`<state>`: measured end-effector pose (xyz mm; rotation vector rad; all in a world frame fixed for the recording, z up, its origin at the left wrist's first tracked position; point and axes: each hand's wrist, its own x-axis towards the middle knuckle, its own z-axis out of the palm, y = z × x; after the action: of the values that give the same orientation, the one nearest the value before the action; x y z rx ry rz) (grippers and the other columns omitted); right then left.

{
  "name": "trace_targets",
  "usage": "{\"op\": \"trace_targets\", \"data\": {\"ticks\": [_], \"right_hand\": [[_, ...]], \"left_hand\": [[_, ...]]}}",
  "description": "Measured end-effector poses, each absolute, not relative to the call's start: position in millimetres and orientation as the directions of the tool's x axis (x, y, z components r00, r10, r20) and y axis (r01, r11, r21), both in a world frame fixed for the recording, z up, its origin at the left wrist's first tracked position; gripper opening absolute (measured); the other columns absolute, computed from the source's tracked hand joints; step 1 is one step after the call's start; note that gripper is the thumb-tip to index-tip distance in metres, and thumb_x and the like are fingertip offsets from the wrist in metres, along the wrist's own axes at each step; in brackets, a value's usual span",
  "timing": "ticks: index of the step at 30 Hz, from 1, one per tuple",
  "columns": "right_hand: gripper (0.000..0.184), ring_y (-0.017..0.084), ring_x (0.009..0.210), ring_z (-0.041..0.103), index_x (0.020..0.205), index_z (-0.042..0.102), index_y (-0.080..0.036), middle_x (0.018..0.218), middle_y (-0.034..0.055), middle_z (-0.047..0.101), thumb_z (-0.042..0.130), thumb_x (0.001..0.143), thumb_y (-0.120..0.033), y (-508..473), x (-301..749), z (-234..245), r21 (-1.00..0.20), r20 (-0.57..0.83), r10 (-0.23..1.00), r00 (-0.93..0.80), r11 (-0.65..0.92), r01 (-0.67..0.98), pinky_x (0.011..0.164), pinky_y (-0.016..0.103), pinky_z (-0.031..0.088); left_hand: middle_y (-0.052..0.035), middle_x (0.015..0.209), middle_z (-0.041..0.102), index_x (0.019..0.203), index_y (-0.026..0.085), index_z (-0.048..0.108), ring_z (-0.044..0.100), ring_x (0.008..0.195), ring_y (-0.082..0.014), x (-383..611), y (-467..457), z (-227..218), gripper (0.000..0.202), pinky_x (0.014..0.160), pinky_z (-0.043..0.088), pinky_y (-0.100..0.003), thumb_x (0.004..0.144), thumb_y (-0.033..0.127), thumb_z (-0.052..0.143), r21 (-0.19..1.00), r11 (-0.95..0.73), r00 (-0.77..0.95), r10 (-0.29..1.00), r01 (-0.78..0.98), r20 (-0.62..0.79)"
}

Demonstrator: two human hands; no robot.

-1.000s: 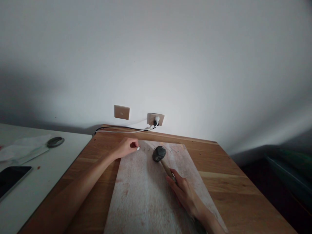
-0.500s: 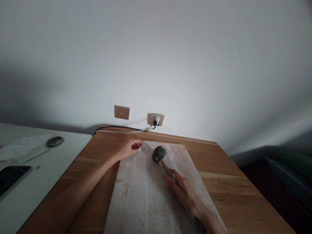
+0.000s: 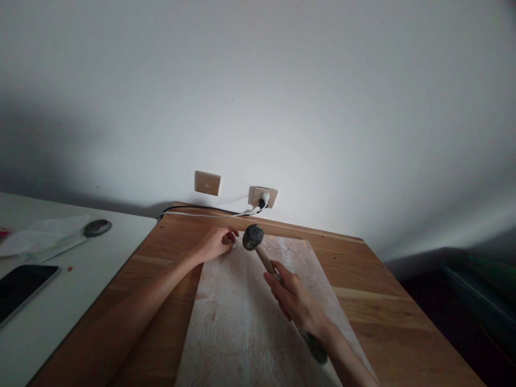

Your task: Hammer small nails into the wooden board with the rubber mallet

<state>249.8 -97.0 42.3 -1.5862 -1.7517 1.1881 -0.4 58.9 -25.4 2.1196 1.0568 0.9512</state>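
My right hand [image 3: 296, 295] is wrapped round the wooden handle of a rubber mallet [image 3: 253, 237], whose black head is raised over the far part of a pale, whitish board [image 3: 229, 312]. The dark butt of the handle sticks out below the wrist. My left hand [image 3: 217, 243] rests at the board's far left corner, thumb and fingers curled together in a pinch. Whatever is between the fingertips is too small to make out. Several thin nails [image 3: 287, 249] stand in a row along the board's far end, right of the mallet head.
The board lies on a wooden table [image 3: 387, 322] against a wall. A socket [image 3: 271, 198] with plugs and cables [image 3: 209, 215] is behind it. On the white table [image 3: 100, 263] at left lie a phone [image 3: 24, 290], a roll of tape [image 3: 97, 228] and plastic packaging [image 3: 48, 236].
The mallet has moved left and up, its head now closer to my left hand, uncovering more nails. My left hand stays at the board's corner. The view has shifted slightly.
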Motion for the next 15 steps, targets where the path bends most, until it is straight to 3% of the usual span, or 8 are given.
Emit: {"op": "trace_targets", "data": {"ticks": [6, 15], "right_hand": [[0.036, 0.008, 0.038, 0.045, 0.114, 0.054, -0.023, 0.063, -0.0118, 0.046, 0.045, 0.107, -0.057, -80, 232, 41, -0.861, -0.160, 0.960, -0.232, -0.020, 0.509, 0.035, 0.017, 0.035], [0.033, 0.009, 0.039, 0.046, 0.112, 0.058, -0.023, 0.060, -0.0097, 0.050, 0.045, 0.108, -0.053, -73, 225, 35, -0.838, -0.159, 0.959, -0.236, -0.005, 0.546, 0.037, 0.019, 0.034]], "left_hand": [[-0.0035, 0.092, 0.082, 0.113, 0.019, 0.070, 0.077, 0.087, -0.0216, -3, 58, -26, 0.042, 0.081, 0.055, -0.030, 0.073, 0.005, 0.067, 0.833, -0.469, 0.429, 0.844, 0.295, 0.323], [-0.0038, 0.098, 0.080, 0.120, 0.021, 0.072, 0.074, 0.091, -0.0240, -2, 66, -43, 0.054, 0.079, 0.054, -0.032, 0.068, 0.007, 0.069, 0.799, -0.502, 0.403, 0.841, 0.331, 0.361]]}}
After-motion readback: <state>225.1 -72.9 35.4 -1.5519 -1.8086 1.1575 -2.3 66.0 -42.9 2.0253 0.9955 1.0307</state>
